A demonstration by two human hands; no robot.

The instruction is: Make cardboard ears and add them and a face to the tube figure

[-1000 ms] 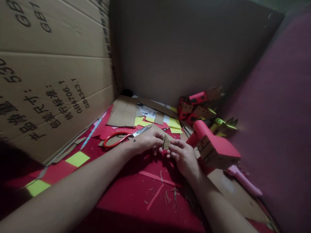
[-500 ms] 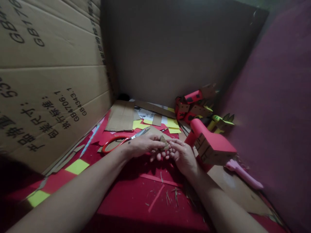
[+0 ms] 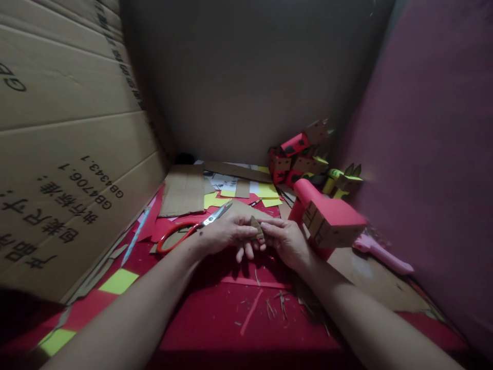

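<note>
Between both hands, above the red tabletop, is a small triangular piece of cardboard (image 3: 256, 229). My left hand (image 3: 228, 231) pinches it from the left with thumb and fingers, the lower fingers loosely curled. On the other side my right hand (image 3: 288, 240) has thumb and forefinger closed on its right edge. Red-handled scissors (image 3: 184, 229) lie beside my left wrist, blades pointing away to the right. Just beyond my right hand stands a red paper and cardboard animal figure (image 3: 334, 213) with a box-shaped head.
Cardboard sheets (image 3: 183, 191) and yellow paper (image 3: 268, 191) lie at the back. Several similar figures (image 3: 298, 159) are heaped back right. A pink tool (image 3: 381, 254) rests at right. Cardboard scraps and red strips (image 3: 252, 311) litter the front. A big carton (image 3: 77, 128) walls the left.
The view has shifted slightly. My fingers have changed position a little around the cardboard piece, which stays held between both hands. The scissors and figures have not been moved.
</note>
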